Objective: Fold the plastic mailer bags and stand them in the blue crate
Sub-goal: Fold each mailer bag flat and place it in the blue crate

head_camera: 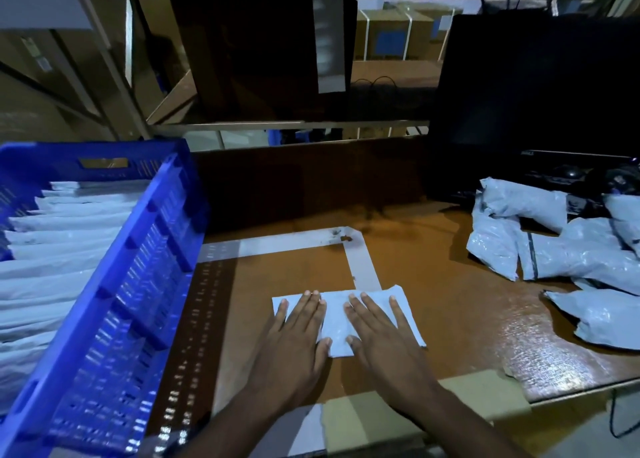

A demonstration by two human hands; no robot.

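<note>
A person's left hand (297,333) and right hand (381,333) press flat, fingers straight, on a folded mailer bag (337,319) lying on the table (467,326) beneath both palms. The fold looks nearly finished; next the bag likely needs gripping and standing in the blue crate (145,267) to the left hand's left, among the bags already upright there.

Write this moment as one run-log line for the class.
step: flattening fold | left hand: pressing folded mailer | right hand: pressing it too | blue crate: part filled | unfolded mailers: waiting right
</note>
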